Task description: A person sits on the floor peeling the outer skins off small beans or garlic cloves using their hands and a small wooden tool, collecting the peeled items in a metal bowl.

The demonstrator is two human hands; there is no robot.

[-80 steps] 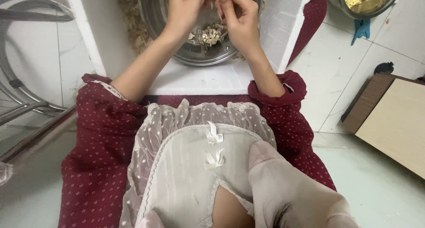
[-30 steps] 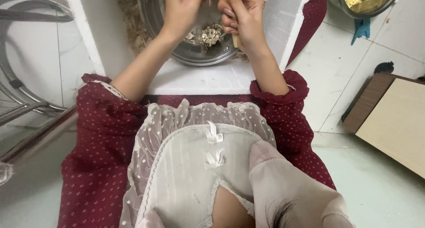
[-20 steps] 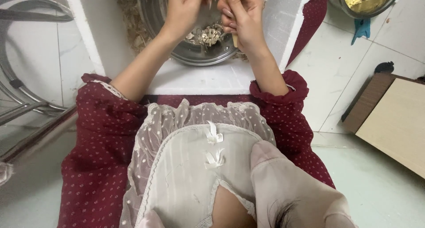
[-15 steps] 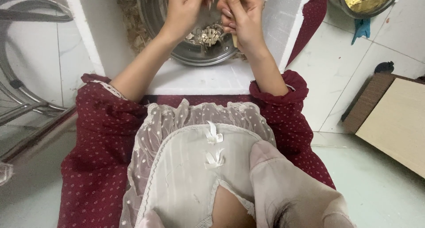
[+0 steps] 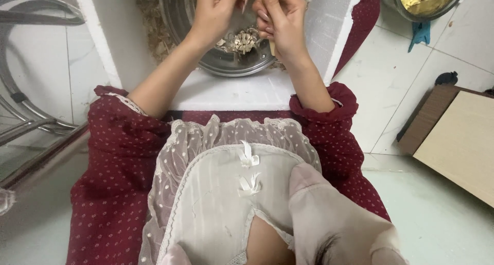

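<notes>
Peeling over round steel bowl [image 5: 206, 43] on white tabletop [image 5: 231, 90] | left hand [image 5: 218, 13] fingers pinched, contents unclear | right hand [image 5: 280, 18] fingers curled, contents hidden | papery husk scraps [image 5: 242, 38] in bowl | best kept low, centred.

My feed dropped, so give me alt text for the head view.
Seen from above, the left hand and right hand meet over a metal bowl holding pale husk scraps, on a white block. A second bowl of yellow pieces stands on the tiled floor.
</notes>
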